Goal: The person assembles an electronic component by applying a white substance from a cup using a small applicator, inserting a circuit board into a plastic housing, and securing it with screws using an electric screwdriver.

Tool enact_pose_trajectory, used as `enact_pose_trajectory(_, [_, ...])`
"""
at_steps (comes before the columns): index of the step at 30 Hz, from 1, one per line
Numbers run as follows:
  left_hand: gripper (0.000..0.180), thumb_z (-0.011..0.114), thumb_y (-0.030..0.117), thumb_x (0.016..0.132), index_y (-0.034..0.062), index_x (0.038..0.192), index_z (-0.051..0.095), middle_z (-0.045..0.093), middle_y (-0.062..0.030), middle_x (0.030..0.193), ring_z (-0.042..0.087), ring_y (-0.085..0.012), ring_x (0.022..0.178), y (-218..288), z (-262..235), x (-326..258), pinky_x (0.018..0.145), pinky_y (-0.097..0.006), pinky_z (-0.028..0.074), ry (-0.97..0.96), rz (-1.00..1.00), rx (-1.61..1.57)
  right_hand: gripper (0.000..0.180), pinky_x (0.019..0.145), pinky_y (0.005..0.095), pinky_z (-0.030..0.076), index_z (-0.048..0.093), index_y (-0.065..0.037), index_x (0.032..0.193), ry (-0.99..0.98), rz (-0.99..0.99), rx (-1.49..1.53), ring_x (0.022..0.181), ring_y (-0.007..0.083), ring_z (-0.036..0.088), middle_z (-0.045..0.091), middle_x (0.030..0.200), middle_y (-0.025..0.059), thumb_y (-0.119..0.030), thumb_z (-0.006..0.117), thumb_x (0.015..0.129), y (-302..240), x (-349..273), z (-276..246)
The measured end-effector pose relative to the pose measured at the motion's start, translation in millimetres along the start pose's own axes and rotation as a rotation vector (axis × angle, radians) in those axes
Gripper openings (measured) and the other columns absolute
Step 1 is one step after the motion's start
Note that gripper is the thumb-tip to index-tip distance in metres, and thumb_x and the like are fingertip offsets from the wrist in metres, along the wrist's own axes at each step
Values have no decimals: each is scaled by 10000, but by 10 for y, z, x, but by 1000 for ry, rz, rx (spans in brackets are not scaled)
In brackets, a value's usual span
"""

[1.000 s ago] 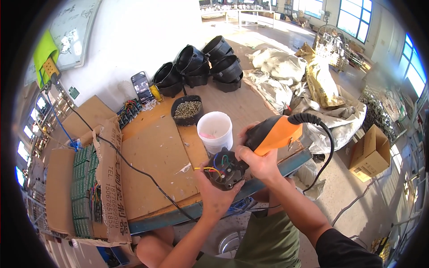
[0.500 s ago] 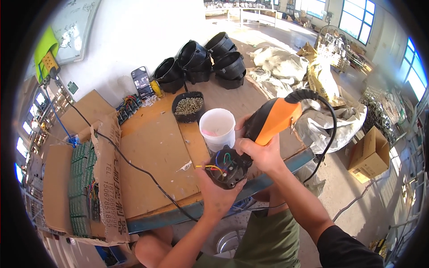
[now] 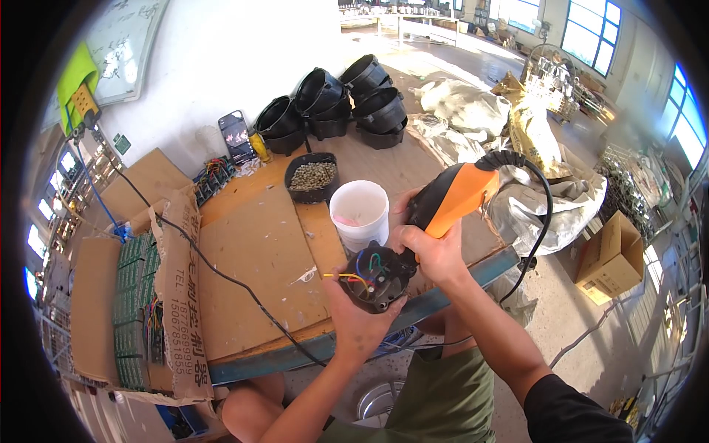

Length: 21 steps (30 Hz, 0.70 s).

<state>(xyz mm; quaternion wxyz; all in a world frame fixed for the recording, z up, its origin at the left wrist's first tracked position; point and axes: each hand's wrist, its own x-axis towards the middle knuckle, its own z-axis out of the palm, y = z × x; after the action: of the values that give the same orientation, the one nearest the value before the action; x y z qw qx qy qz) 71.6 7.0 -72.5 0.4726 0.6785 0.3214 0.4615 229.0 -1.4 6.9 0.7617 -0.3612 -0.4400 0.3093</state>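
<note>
My left hand [image 3: 363,325] is wrapped around a round black plastic housing [image 3: 380,280] at the table's front edge. Yellow, red, blue and green wires stick out of its open face. Closed round a corded orange-and-black electric drill [image 3: 459,198] is my right hand [image 3: 436,252]. The drill's front end is down beside the housing's right side; its tip is hidden, so I cannot tell if they touch. A white plastic tub [image 3: 360,210] stands just beyond the housing. Behind it is a black tray of small brass-coloured pieces [image 3: 312,176].
Several black round housings [image 3: 321,96] are stacked at the back. An open carton [image 3: 185,310] of green circuit boards [image 3: 133,295] stands at left. A black cable [image 3: 244,284] crosses the cardboard sheet [image 3: 258,251]. A phone [image 3: 236,136] leans on the wall; white sacks [image 3: 465,107] lie at right.
The drill and my right hand have shifted very slightly to the right and down. My left hand and the housing stay almost where they were.
</note>
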Motion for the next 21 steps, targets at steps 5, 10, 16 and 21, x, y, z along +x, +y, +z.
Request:
enact_pose_trajectory(5, [868, 902, 71, 656, -1, 1276, 298, 457, -140, 1237, 512, -204, 1152, 7, 0, 0, 1017, -347, 438, 2, 9, 38, 232, 526, 254, 469, 566, 26, 945, -9, 17, 3, 571, 110, 577, 594, 709, 55, 73, 621, 724, 9, 13, -17])
enact_pose_trajectory(10, [859, 903, 72, 654, -1, 1268, 306, 459, -138, 1228, 513, -202, 1141, 66, 13, 5, 1008, -345, 439, 6, -1, -9, 298, 552, 281, 458, 535, 37, 1008, -88, 55, -91, 564, 155, 564, 573, 672, 87, 55, 612, 721, -31, 47, -14])
enact_pose_trajectory(16, [851, 911, 105, 642, -10, 1253, 329, 464, -140, 1203, 516, -213, 1117, 37, -2, 5, 981, -351, 443, 24, -2, 51, 302, 557, 273, 453, 535, 17, 1004, -216, 52, -8, 554, 152, 553, 578, 656, 75, 64, 612, 715, 6, 53, -56])
enact_pose_trajectory(21, [853, 922, 158, 621, -26, 1239, 362, 466, -153, 1174, 514, -235, 1089, -35, 10, 8, 947, -366, 446, 45, 15, -9, 317, 545, 268, 444, 536, 13, 991, -303, 85, 14, 543, 150, 550, 571, 647, 70, 82, 613, 691, 27, 49, -101])
